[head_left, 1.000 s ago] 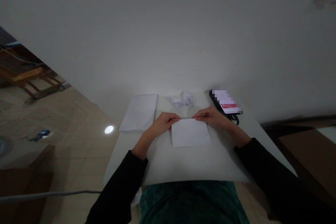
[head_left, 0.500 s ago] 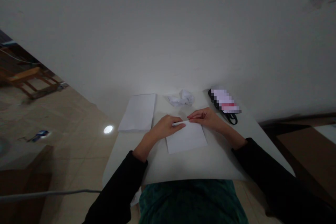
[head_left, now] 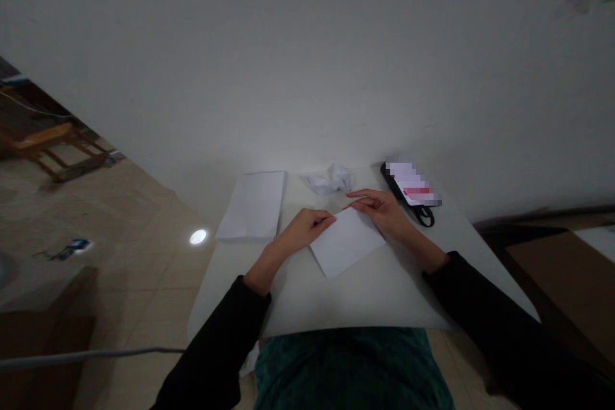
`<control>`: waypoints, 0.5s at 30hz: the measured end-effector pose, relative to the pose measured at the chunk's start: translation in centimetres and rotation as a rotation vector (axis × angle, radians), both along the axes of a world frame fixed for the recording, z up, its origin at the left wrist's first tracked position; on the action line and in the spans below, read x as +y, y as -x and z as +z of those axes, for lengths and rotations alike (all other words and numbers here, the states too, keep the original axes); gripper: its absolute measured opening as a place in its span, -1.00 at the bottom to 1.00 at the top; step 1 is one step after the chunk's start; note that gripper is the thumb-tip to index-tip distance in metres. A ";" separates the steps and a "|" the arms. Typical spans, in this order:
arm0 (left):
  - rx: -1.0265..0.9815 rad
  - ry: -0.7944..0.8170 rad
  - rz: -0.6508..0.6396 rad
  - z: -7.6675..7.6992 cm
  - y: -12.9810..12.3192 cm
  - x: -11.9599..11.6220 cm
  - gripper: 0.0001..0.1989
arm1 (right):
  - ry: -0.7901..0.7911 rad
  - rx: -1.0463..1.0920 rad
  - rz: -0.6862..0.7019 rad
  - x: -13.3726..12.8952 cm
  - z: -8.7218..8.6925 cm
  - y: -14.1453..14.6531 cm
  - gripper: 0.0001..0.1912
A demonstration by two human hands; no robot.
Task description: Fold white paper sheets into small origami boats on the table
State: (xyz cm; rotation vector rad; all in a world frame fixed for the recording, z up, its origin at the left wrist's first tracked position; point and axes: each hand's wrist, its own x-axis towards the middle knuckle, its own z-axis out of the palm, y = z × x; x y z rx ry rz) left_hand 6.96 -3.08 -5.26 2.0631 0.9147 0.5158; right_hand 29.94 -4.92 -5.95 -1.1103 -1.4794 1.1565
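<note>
A small white sheet of paper (head_left: 346, 245) is tilted over the middle of the white table, its near corner pointing toward me. My left hand (head_left: 307, 228) pinches its far left edge between thumb and fingers. On the far right edge, my right hand (head_left: 377, 210) grips the paper with thumb and fingertips, the index finger stretched above it. The fingers partly hide the paper's far edge, so whether it is folded there I cannot tell. Just beyond the hands lies a crumpled piece of white paper (head_left: 331, 180).
A stack of white paper (head_left: 254, 206) lies at the left of the table (head_left: 307, 311). At the back right is a phone (head_left: 408, 184) with a blurred screen and a black strap (head_left: 425, 215). A wall (head_left: 307, 77) rises behind the table. A grey cable (head_left: 96, 355) crosses lower left.
The paper has turned, so its near edge now slants with a corner toward me. The narrow raised strip along its far edge no longer shows. My right hand has shifted slightly upward.
</note>
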 end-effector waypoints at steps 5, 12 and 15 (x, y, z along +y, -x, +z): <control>-0.014 0.025 0.017 -0.1 0.4 0.3 -0.60 | -0.013 0.063 -0.144 -0.2 0.5 0.1 -0.55; -0.053 0.235 -0.044 -0.5 0.3 0.0 -0.60 | -0.130 0.017 -0.242 0.0 0.0 0.0 -0.56; -0.067 0.276 -0.040 -0.5 0.2 -0.4 -0.58 | -0.195 -0.075 -0.209 -0.2 0.0 -0.1 -0.61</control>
